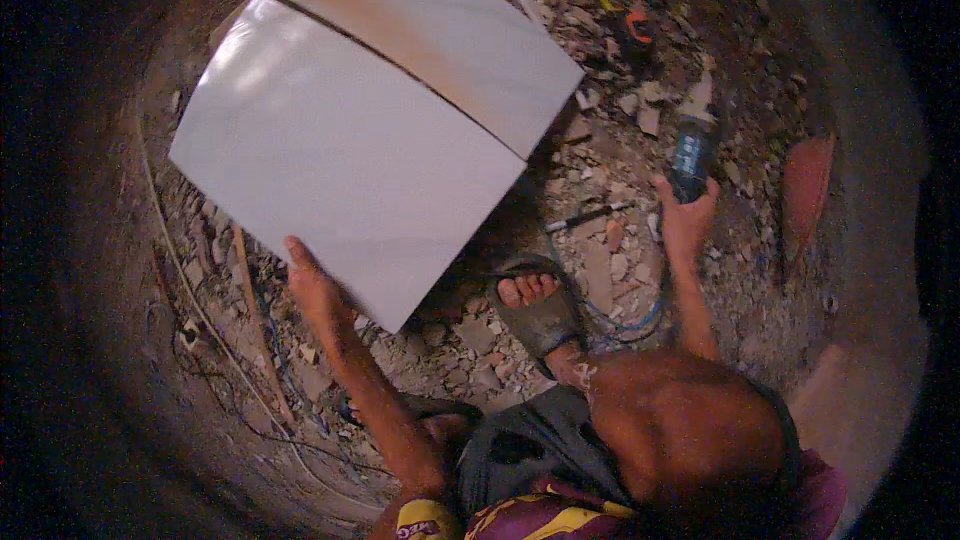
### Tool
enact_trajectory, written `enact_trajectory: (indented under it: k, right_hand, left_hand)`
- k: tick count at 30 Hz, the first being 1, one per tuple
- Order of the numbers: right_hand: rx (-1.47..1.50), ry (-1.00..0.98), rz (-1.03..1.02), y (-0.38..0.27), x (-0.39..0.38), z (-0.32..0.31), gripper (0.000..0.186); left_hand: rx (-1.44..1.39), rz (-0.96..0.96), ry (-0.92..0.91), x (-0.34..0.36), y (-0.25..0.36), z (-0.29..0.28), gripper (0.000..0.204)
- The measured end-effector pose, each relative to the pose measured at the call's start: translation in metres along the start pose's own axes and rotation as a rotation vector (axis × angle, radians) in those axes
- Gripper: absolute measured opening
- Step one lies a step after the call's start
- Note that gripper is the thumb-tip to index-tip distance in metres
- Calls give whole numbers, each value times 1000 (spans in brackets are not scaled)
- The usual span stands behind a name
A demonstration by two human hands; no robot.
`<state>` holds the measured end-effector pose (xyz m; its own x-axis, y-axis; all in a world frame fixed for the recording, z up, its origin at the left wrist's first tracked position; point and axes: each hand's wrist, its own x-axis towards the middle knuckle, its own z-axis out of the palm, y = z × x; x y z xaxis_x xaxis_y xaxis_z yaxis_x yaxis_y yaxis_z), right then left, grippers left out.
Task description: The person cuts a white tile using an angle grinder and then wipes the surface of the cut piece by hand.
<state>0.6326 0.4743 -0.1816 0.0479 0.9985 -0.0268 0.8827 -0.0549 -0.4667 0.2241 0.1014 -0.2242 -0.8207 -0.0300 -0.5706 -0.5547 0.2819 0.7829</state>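
A large white tile (350, 150) with a glossy face lies tilted in front of me. My left hand (318, 285) grips its near-left edge, thumb on top and the other fingers hidden beneath. Beyond it, a second white tile (430, 30) with a brownish dusty smear lies along its far edge, a dark gap between them. Off to the right, my right hand (688, 212) is closed round the rear of a dark teal power tool (690, 160), which looks like an angle grinder. Its pale front end points away from me, over the rubble.
Broken tile pieces and rubble (610, 270) cover the ground. A tape measure (638, 28) with its yellow blade out lies far right. Near my sandalled foot (535, 300) are a black-and-white pen-like stick (590, 217) and a blue cable (625, 325). A reddish panel (808, 185) stands at right.
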Motion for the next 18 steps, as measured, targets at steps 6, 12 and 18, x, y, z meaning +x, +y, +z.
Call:
enact_trajectory:
  k: [6,12,18]
  right_hand:
    - [-240,163,-107,107,70,41,117]
    - [-249,31,-84,120,96,49,119]
    - [-300,75,-152,142,117,51,116]
  left_hand:
    - [-71,119,-6,-23,29,3,70]
    - [42,10,-115,-44,99,-43,79]
    - [15,-7,-171,-37,105,-56,74]
